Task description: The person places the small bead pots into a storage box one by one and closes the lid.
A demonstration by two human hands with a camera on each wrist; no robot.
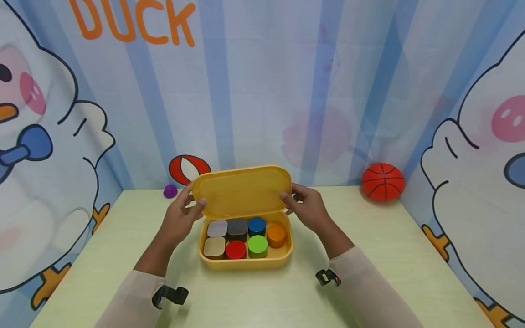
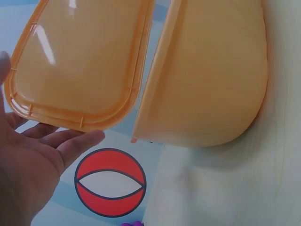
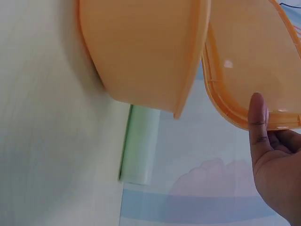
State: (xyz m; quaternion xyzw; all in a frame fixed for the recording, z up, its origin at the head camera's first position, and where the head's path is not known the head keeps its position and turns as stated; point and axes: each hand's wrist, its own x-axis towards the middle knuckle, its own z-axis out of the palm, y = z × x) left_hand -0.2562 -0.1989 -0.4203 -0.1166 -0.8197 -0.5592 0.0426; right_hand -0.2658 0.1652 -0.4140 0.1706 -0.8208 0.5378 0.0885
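A yellow lid [image 1: 242,191] stands tilted up above the back edge of a yellow plastic box [image 1: 246,264]. My left hand [image 1: 179,216] grips the lid's left end, thumb on the near face and fingers behind. At the other end my right hand [image 1: 307,207] pinches the rim, its thumb [image 3: 257,117] lying on the lid's inner face in the right wrist view. Inside the box sit square blocks in white, dark grey [image 1: 237,229] and beige [image 1: 214,248], and round ones in blue [image 1: 257,225], orange [image 1: 276,235], red [image 1: 235,249] and green [image 1: 257,246].
A red-orange basketball [image 1: 383,182] rests at the table's back right corner. Toward the back left lies a small purple object [image 1: 170,191]. Behind the box, a pale green cylinder-like thing [image 3: 141,146] shows in the right wrist view. A printed curtain [image 1: 262,91] borders the table [image 1: 328,300].
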